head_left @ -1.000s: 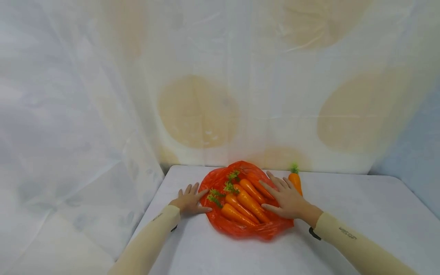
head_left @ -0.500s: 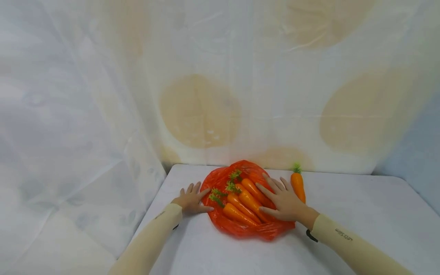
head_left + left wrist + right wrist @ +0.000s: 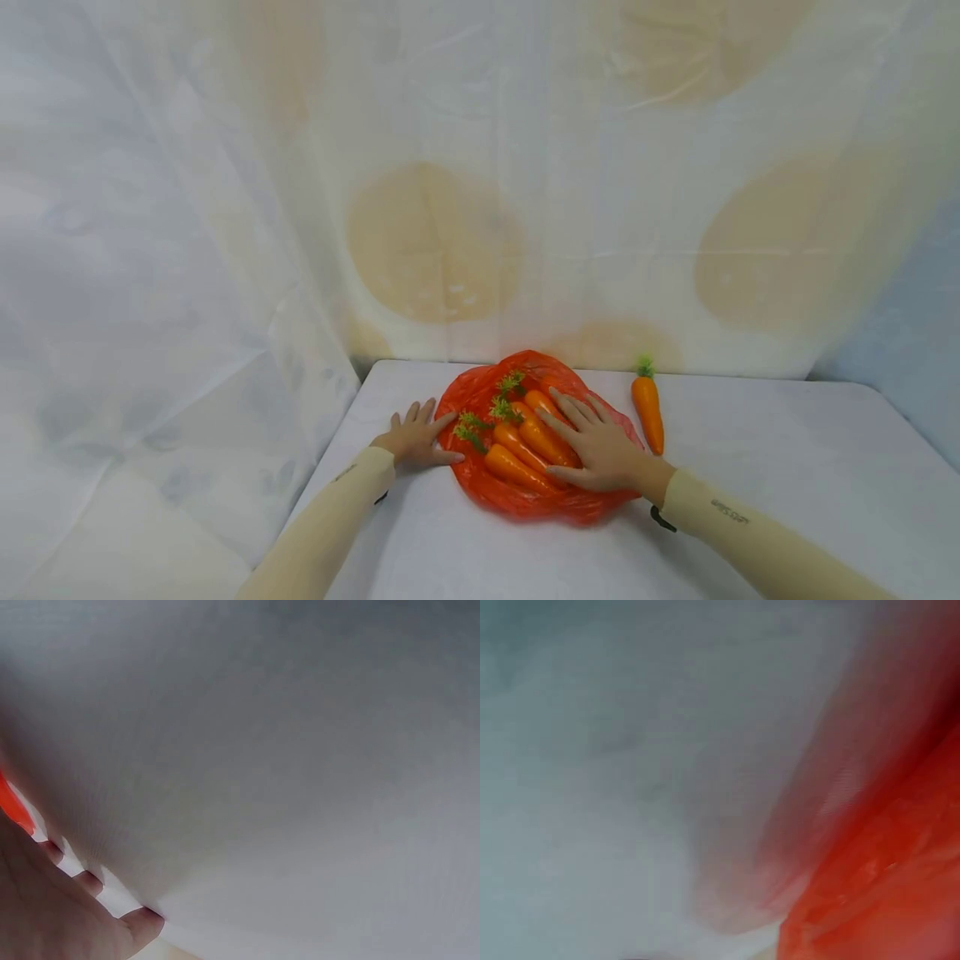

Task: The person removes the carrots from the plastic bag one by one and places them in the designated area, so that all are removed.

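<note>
Several orange carrots [image 3: 517, 468] with green tufts lie side by side on a spread red plastic bag [image 3: 480, 496]. My right hand [image 3: 603, 450] lies over the right part of the carrots and bag, fingers extended and spread. At the bag's left edge, my left hand [image 3: 414, 440] rests with spread fingers, its thumb and index finger reaching to the rim; the left wrist view shows its fingertips against the white surface. A single carrot [image 3: 648, 415] lies apart on the table, just beyond the right hand. In the right wrist view the red bag [image 3: 885, 900] fills the lower right, blurred.
The white table [image 3: 765, 467] has rounded far corners. Behind it hangs a pale sheet [image 3: 585, 208] with tan round patches, and another light sheet [image 3: 150, 333] hangs along the left side.
My right hand has moved left and slightly nearer, further over the carrots, uncovering more of the lone carrot and the bag's right edge. My left hand stays at the bag's left edge.
</note>
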{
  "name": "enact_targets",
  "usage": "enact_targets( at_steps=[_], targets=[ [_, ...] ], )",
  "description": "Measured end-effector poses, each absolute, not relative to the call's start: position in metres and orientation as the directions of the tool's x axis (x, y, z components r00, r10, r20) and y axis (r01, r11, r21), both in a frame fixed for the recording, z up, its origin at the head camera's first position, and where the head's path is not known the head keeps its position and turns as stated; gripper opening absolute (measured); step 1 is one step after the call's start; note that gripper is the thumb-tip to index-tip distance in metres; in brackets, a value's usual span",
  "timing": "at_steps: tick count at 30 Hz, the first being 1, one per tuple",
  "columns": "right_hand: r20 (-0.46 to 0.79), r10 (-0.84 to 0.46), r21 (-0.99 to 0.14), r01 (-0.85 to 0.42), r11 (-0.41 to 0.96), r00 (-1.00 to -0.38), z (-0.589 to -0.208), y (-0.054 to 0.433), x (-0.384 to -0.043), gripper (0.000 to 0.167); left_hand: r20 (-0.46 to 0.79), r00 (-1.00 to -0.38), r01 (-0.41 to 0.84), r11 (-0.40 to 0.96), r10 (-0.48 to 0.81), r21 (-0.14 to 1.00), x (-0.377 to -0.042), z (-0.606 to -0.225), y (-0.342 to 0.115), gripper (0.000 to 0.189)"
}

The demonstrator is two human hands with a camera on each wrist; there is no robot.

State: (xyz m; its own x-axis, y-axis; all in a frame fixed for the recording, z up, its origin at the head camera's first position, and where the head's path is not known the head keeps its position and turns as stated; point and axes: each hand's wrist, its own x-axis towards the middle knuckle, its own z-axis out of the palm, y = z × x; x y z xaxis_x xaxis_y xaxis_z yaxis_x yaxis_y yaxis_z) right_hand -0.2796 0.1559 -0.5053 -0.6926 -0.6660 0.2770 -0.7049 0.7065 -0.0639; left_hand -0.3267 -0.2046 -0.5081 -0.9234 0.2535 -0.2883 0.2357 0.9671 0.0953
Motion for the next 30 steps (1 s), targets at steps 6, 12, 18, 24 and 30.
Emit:
enact_targets(
  at_steps=[6, 12, 18, 24, 30],
  targets=[
    [0.276, -0.671, -0.127, -0.718, 0.684, -0.688, -0.5, 0.143, -0.28, 0.089, -0.278, -0.925, 0.248, 0.966, 0.26, 0.08, -0.327, -0.508, -0.207, 0.094],
    [0.258, -0.654, -0.264, -0.703, 0.66, -0.711, -0.498, 0.136, -0.284, 0.094, -0.282, -0.925, 0.24, 0.967, 0.255, 0.088, -0.325, -0.505, -0.204, 0.094],
    [0.192, -0.597, -0.46, -0.609, 0.646, -0.779, -0.498, 0.13, -0.281, 0.099, -0.275, -0.928, 0.236, 0.967, 0.252, 0.091, -0.322, -0.503, -0.203, 0.094],
    [0.144, -0.538, -0.568, -0.515, 0.642, -0.83, -0.502, 0.128, -0.279, 0.109, -0.269, -0.927, 0.247, 0.965, 0.263, 0.09, -0.321, -0.506, -0.203, 0.093],
    [0.104, -0.499, -0.658, -0.436, 0.614, -0.86, -0.504, 0.127, -0.282, 0.107, -0.278, -0.927, 0.236, 0.967, 0.253, 0.095, -0.321, -0.502, -0.2, 0.093]
  ],
)
